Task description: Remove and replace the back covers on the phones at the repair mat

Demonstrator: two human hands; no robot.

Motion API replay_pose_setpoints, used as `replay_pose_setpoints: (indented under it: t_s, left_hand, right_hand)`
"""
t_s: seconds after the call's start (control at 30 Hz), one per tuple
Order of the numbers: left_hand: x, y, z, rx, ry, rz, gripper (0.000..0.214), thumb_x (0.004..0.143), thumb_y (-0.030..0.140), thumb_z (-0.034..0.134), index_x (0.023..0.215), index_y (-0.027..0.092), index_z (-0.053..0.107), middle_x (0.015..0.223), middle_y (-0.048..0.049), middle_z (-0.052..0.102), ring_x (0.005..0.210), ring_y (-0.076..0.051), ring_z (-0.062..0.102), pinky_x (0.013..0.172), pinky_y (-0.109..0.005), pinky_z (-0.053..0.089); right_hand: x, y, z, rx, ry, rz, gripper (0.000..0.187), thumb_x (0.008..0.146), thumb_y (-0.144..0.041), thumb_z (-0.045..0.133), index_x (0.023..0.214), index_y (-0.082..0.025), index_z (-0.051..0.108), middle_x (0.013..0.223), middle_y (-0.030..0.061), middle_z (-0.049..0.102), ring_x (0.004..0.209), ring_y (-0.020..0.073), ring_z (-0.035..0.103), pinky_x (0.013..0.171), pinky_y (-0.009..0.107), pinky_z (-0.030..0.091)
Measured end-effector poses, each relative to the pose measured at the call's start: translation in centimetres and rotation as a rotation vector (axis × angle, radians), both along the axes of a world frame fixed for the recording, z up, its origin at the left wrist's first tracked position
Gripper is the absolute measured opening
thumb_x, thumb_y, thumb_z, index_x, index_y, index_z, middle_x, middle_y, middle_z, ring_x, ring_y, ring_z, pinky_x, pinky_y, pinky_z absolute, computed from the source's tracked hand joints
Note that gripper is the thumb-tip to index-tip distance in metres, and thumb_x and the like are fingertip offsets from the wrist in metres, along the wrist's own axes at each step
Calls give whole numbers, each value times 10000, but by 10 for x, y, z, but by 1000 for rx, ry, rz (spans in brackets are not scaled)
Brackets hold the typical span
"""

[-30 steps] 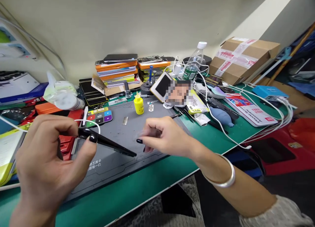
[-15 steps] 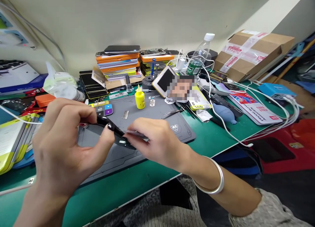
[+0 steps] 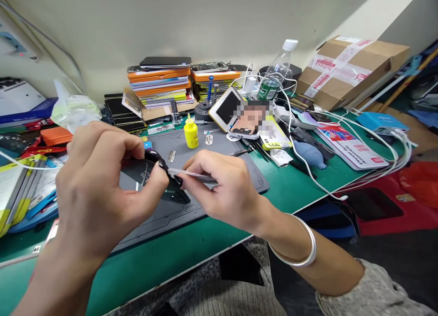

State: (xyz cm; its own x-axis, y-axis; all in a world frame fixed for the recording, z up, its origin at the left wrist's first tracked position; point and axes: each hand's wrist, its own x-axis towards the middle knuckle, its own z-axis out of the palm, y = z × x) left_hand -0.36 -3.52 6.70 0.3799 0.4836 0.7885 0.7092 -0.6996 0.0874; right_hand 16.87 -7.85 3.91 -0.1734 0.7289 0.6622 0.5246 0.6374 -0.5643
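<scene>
Above the work mat, my left hand pinches a black glossy phone by its edge, between thumb and fingers. The phone is tilted, and part of it is hidden behind my left hand. My right hand grips a thin, flat, pale strip between thumb and index finger. The strip's tip is at the phone's upper edge, close to my left thumb. A yellow dropper bottle stands upright on the mat beyond my hands, with a small metal blade lying near it.
Stacked orange phone trays stand against the wall. To their right are a propped white-framed device, a plastic bottle and a cardboard box. A blue air blower and white cables lie at the right.
The phone has turned so more of its dark face shows. The strip in my right hand has shifted against the phone's edge. The view has moved slightly.
</scene>
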Motion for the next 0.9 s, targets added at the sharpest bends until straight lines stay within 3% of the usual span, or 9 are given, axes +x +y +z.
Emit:
replay_pose_setpoints:
  t_s: [0.23,0.4,0.53,0.73,0.9]
  left_hand:
    - [3,-1,0,7,31,4,183,691,277,604,754,164,476,737,-83,518,731,-214,490,679,-375,411]
    - [8,-4,1,27,54,4,196,675,284,616,748,165,479,741,-92,518,746,-239,502,701,-418,425]
    - [10,-6,0,14,61,-6,188,671,281,613,735,174,471,735,-89,505,768,-266,510,715,-457,421]
    - [14,-14,-2,3,105,19,219,658,308,634,758,179,488,793,-103,522,834,-320,535,771,-516,412]
    - [15,-16,-5,42,150,-11,224,650,282,654,781,171,511,787,-105,552,809,-316,548,750,-516,437]
  right_hand:
    - [4,5,-3,-74,-52,10,150,852,-148,564,716,-164,502,644,-33,544,563,75,468,536,189,352]
    - [9,7,6,-233,-397,69,140,876,-152,542,736,-162,541,609,-24,552,535,91,465,508,220,287]
    - [11,6,6,-258,-569,37,163,913,-206,516,760,-162,552,629,-1,586,515,100,457,498,244,252]
    - [16,-4,-34,-189,-514,53,187,944,-200,449,778,-168,528,629,-20,580,506,95,446,484,259,212]
    - [18,-11,-62,-262,-468,62,155,921,-188,493,769,-171,514,657,-17,602,543,99,496,502,248,240]
